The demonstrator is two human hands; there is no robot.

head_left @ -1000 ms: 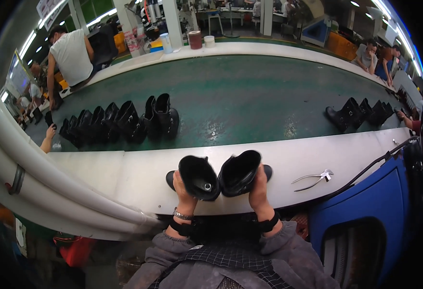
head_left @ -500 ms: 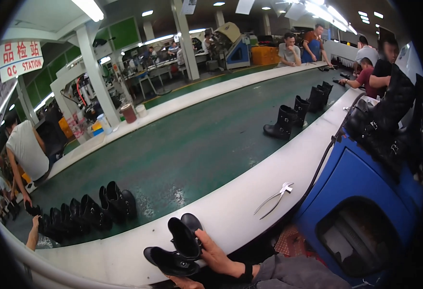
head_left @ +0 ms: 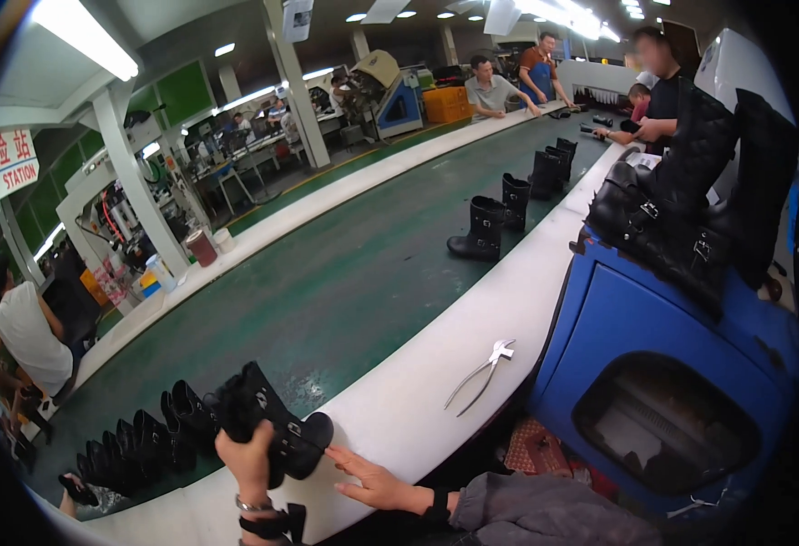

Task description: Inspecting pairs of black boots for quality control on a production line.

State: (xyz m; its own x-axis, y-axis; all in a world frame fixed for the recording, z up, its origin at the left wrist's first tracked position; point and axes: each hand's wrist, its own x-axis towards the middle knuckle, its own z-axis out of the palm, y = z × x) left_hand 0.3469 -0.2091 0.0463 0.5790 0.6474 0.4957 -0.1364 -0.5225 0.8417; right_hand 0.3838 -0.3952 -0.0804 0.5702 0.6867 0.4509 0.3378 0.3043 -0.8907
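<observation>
My left hand [head_left: 248, 462] is closed round the shafts of a pair of black buckled boots [head_left: 292, 444], which tilt over the near white ledge with their toes pointing right. Dark strap-like bands and a metal bracelet circle that wrist. Beside the boot toe, my right hand [head_left: 377, 482] has its fingers stretched out and its thumb apart, the fingertips at the toe's edge. Whether they press on the leather I cannot tell. Silver pincers [head_left: 481, 375] with a hammer-like head lie on the white ledge [head_left: 418, 382] farther right.
A green conveyor belt [head_left: 327, 264] runs past, carrying a row of black boots [head_left: 149, 441] at left and more boots [head_left: 486, 227] farther along. A blue machine [head_left: 572, 328] with tall black boots [head_left: 654, 218] on top stands at right. Several people are along the line.
My left hand has come up from below and grips the boots, now raised and turned with toes to the right. My right hand has opened from its hold. The view has swung right.
</observation>
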